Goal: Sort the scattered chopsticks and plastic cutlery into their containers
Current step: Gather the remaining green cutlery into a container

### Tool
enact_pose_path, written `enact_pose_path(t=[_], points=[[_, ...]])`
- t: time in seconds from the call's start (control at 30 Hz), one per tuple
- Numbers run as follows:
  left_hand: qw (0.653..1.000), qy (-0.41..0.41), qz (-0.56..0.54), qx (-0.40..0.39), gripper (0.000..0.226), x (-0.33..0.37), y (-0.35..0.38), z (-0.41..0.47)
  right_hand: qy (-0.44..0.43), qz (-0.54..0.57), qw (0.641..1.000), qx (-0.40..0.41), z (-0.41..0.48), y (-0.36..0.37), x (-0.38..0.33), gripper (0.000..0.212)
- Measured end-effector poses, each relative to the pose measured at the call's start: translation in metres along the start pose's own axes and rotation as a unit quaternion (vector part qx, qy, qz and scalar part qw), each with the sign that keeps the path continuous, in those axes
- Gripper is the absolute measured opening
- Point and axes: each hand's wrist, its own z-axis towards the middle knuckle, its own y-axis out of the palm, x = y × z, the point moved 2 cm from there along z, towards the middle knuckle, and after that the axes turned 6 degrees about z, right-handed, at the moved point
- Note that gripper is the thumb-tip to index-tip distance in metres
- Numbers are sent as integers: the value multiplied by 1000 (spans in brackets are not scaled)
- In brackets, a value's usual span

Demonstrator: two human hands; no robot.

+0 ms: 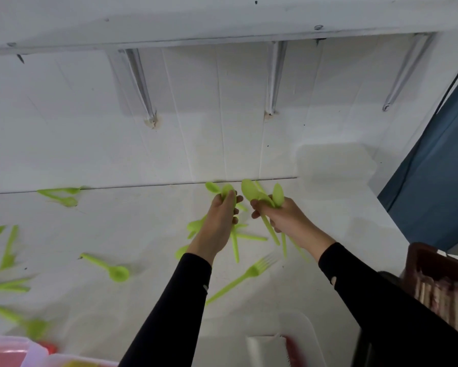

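Observation:
Green plastic cutlery lies scattered over the white table (143,229). My left hand (220,221) grips a green spoon (228,192) near the table's back edge, bowl pointing up. My right hand (283,215) holds a bunch of green spoons (251,192), their handles sticking out below the fist. A green fork (246,276) lies between my forearms. Another spoon (116,271) lies to the left. More green pieces (61,196) lie at the back left and along the left edge.
A dark brown basket (434,263) with wooden chopsticks (444,295) stands at the right. A pink container (8,350) sits at the bottom left and a white container (264,350) with a red item at the bottom middle. The white wall rises behind.

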Motion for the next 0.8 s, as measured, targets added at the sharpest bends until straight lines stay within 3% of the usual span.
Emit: enact_pose_path(t=[0.03, 0.17, 0.37, 0.43, 0.53, 0.63, 0.8], points=[[1000, 5, -9, 4, 18, -3, 0, 1, 1, -6, 1000, -7, 1, 2, 2, 28], [996, -13, -92, 9, 19, -6, -3, 2, 10, -20, 999, -45, -1, 11, 4, 24], [996, 25, -87, 12, 21, -5, -1, -4, 40, 21, 995, -84, -6, 18, 3, 18], [993, 11, -117, -15, 28, -4, 4, -5, 47, 49, 995, -78, -6, 18, 2, 18], [996, 46, -78, -25, 31, -7, 8, -7, 55, 56, 995, -62, -8, 17, -1, 21], [993, 80, -72, 39, 21, -5, 5, -7, 74, 38, 996, -32, -7, 17, -4, 26], [988, 66, -56, 129, 20, -7, -5, 0, 116, 148, 982, -26, -3, 14, -2, 5]])
